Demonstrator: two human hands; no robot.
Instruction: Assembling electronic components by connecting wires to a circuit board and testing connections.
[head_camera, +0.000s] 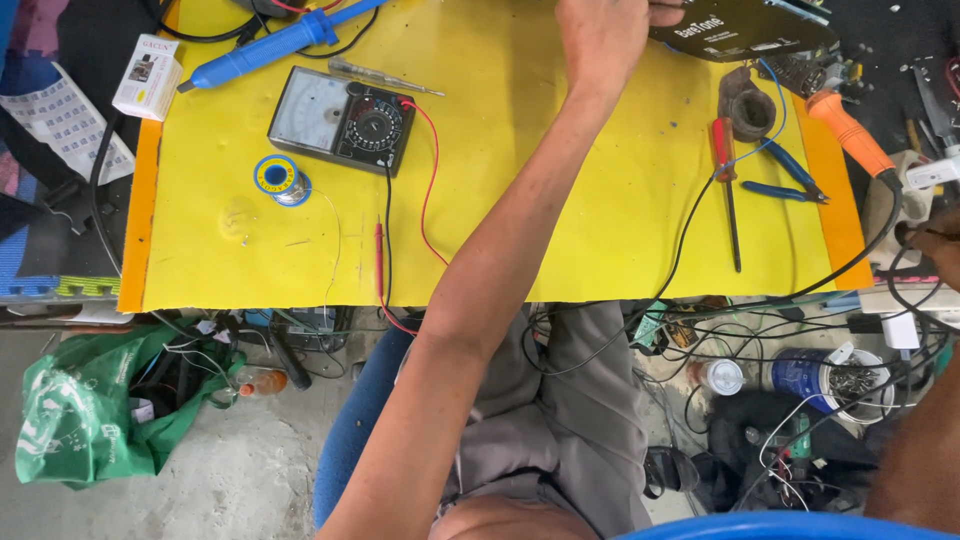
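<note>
Bare forearm stretched out long from the near edge of the picture toward the far side: this is the left arm, crossing the yellow mat (560, 190) on a slant, elbow near the lap, wrist at the far edge. The left hand (603, 35) is seen from its back, knuckles bent, and it meets the near left corner of a flat black device (745, 28) lying at the far edge of the mat. A thumb or fingertip shows on the device's edge, so the hand seems to grip it, but the fingers are mostly cut off by the frame and how they lie cannot be told.

At the far right edge, the right hand (935, 240) shows only in part, close to a black cable; its fingers cannot be made out.

Left of the arm lie an analogue multimeter (342, 118) with red and black leads, a solder spool (281, 180) and a blue desoldering pump (270, 42). Right of it lie a red-handled screwdriver (727, 175), blue-handled pliers (790, 178) and an orange-handled soldering iron (850, 130).
</note>
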